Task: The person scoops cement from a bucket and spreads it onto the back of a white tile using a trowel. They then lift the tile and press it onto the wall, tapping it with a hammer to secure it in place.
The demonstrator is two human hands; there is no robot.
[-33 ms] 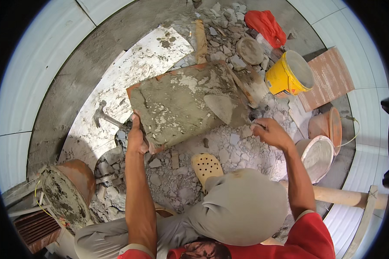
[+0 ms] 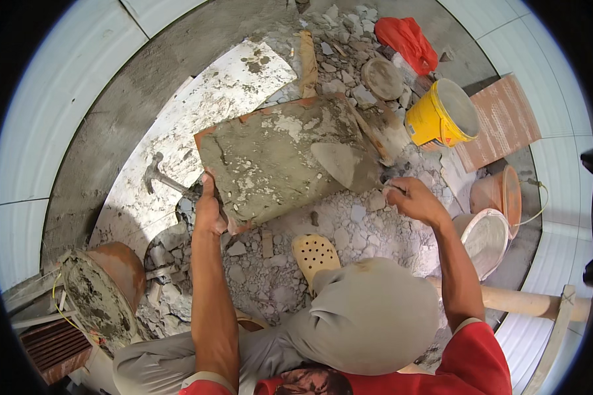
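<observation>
Against the left hand (image 2: 209, 212) lies the mortar-coated tile (image 2: 263, 164).

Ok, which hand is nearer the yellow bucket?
Right. The right hand is short of the yellow bucket; the left hand is farther, holding the left edge of the mortar-covered slab.

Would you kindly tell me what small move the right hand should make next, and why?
Probably a light sweep of the trowel leftward across the mortar: the layer looks uneven, with pale patches and specks, the right hand holds the trowel with its blade over the mortar, and the left hand grips the left side of the tile.
</observation>
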